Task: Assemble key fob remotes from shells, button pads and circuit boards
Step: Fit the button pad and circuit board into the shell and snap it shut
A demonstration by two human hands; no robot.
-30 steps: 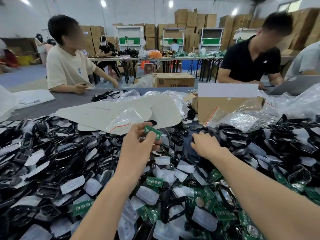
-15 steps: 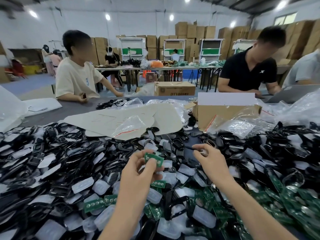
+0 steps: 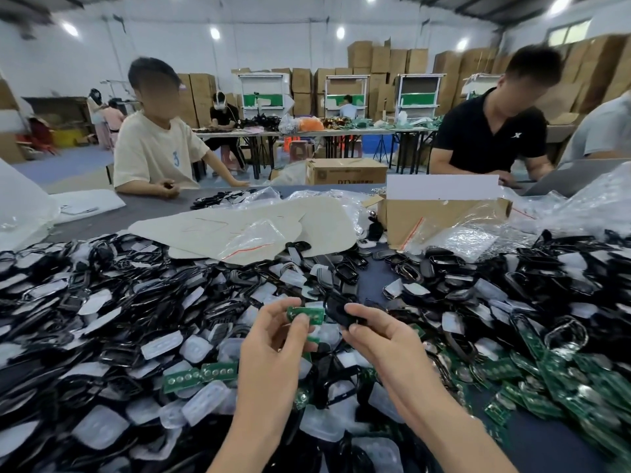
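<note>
My left hand point(image 3: 273, 339) pinches a small green circuit board point(image 3: 305, 314) between thumb and fingers, raised above the pile. Just to its right, my right hand point(image 3: 379, 336) holds a black key fob shell point(image 3: 339, 310) by its near end, almost touching the board. Below both hands the table is heaped with black shells point(image 3: 102, 302), translucent white button pads point(image 3: 160, 344) and more green circuit boards point(image 3: 563, 380), the boards thickest at the lower right.
A cardboard box point(image 3: 440, 216) with clear plastic bags stands beyond the pile at the right; flat beige sheets point(image 3: 239, 227) lie at centre. Two people sit across the table, one in a cream shirt point(image 3: 153, 155), one in black point(image 3: 488, 138). Stacked cartons line the back wall.
My right hand has lifted a black shell out of the pile and drawn it back beside the board in my left hand. The camera has tilted upward.
</note>
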